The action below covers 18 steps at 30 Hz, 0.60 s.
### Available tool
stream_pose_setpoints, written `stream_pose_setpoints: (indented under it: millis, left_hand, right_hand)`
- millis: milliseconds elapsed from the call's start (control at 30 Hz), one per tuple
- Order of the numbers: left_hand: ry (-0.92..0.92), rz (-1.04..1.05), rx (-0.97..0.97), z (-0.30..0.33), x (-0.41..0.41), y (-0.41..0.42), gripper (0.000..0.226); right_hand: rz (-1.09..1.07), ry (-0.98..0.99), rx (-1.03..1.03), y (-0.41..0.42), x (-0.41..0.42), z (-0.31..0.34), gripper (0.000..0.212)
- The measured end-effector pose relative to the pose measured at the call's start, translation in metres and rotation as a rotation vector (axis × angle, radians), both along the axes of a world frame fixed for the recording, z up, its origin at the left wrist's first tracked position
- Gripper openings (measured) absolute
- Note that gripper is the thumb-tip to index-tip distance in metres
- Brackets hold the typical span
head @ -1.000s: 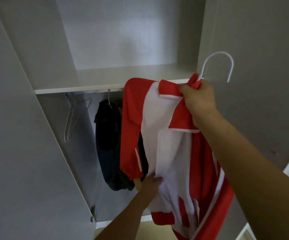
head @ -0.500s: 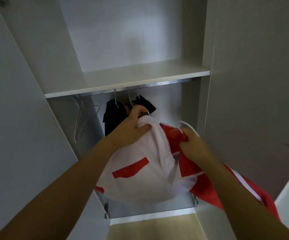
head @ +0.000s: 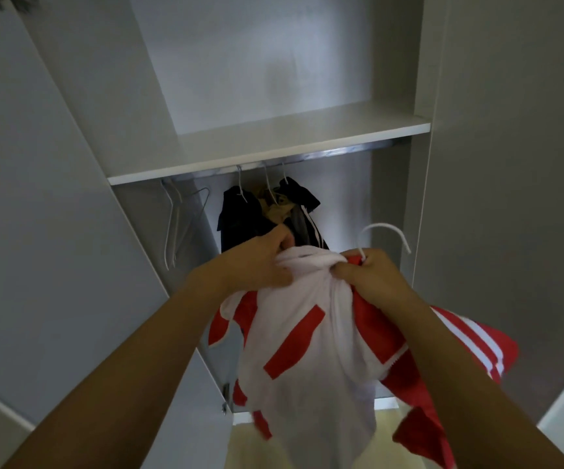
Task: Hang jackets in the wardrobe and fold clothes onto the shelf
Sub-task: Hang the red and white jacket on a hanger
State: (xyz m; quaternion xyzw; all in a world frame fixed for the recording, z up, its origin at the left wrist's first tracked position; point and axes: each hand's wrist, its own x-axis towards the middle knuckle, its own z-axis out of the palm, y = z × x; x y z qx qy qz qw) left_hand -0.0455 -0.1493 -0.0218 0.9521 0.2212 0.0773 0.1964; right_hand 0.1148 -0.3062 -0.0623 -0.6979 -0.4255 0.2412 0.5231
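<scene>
A red and white jacket (head: pixel 311 353) hangs bunched in front of the open wardrobe, on a white hanger (head: pixel 385 231) whose hook sticks up above its collar. My left hand (head: pixel 260 262) grips the white fabric at the top left of the jacket. My right hand (head: pixel 371 279) grips the collar together with the hanger's neck. Both hands are well below the metal rail (head: pixel 341 152) under the shelf (head: pixel 240 154).
Dark jackets (head: pixel 240 218) and a tan garment hang on the rail's middle. An empty white hanger (head: pixel 175 225) hangs at the rail's left end. Open wardrobe doors (head: pixel 37 231) flank the opening on both sides. Pale wood floor shows at the bottom.
The jacket came down from shelf height to below the rail. My left hand rose from its lower hem to the top and now grips there; the hanger hook tilted upward again.
</scene>
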Motion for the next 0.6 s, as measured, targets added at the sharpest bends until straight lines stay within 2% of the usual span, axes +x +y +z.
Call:
stream_pose_setpoints:
  millis: [100,167,233,300,333,400,433,467,500,567,600]
  left_hand:
    - [0.047,0.115,0.077,-0.036,-0.020,0.009,0.026]
    - [-0.078,0.202,0.033,-0.060,-0.031,0.014,0.014]
    - [-0.200,0.256,-0.034,-0.067,-0.038,0.014,0.013]
    - [-0.114,0.165,0.046,-0.060,-0.038,0.011,0.012]
    - [-0.026,0.090,0.104,-0.053,-0.035,0.010,0.012]
    - [0.140,-0.025,0.226,-0.034,-0.024,0.001,0.011]
    - [0.181,-0.059,0.253,-0.024,-0.019,-0.003,0.008]
    - [0.194,-0.089,0.260,-0.015,-0.012,-0.008,0.006]
    - [0.191,-0.118,0.262,-0.006,-0.007,-0.014,0.009]
    - [0.172,-0.141,0.269,0.006,0.001,-0.025,0.016]
    - [0.148,-0.127,0.279,0.009,0.002,-0.028,0.018]
  right_hand:
    - [-0.088,-0.002,0.068,-0.004,0.001,-0.005,0.021]
    - [-0.110,0.012,0.073,-0.009,0.003,-0.010,0.023]
    - [-0.043,-0.026,-0.022,-0.016,0.006,-0.016,0.015]
    - [0.066,-0.092,-0.144,-0.022,0.008,-0.022,0.008]
    - [0.117,-0.112,-0.173,-0.024,0.008,-0.024,0.027]
    - [0.191,-0.154,-0.181,-0.026,0.006,-0.024,0.084]
    - [0.227,-0.196,-0.194,-0.025,0.002,-0.023,0.100]
    - [0.267,-0.232,-0.206,-0.023,-0.002,-0.021,0.102]
    - [0.296,-0.264,-0.210,-0.021,-0.006,-0.021,0.092]
    - [0.286,-0.350,-0.197,-0.016,-0.010,-0.022,0.046]
    - [0.242,-0.369,-0.173,-0.015,-0.010,-0.024,0.029]
